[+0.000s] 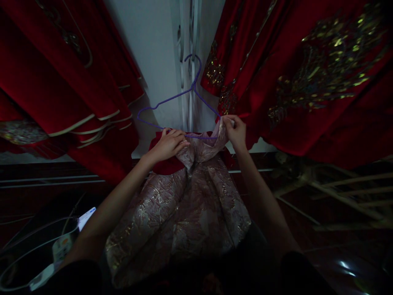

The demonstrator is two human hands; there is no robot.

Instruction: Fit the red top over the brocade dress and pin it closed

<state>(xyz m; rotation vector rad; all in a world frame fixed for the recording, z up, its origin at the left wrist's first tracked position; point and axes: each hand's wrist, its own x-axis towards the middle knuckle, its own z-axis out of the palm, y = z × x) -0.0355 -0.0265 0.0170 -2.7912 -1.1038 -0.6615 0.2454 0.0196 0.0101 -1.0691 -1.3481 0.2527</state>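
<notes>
A purple clothes hanger [172, 98] stands with its hook up in front of the pale doors, its right shoulder inside the collar of a shiny pink brocade garment [199, 205]. That garment hangs down toward my body, with a red piece of cloth [168, 164] at its left shoulder. My right hand [236, 130] pinches the garment's edge at the hanger's right end. Over the hanger's lower bar lies my left hand [172, 143], its fingers bent on the collar cloth; part of its grip is hidden.
Red garments with gold trim [101, 90] hang on the left, and a red sequinned garment [276, 82] on the right. Pale doors with handles [181, 45] stand between them. A wooden rack [337, 192] is at lower right; a white cable and power strip [61, 246] lie at lower left.
</notes>
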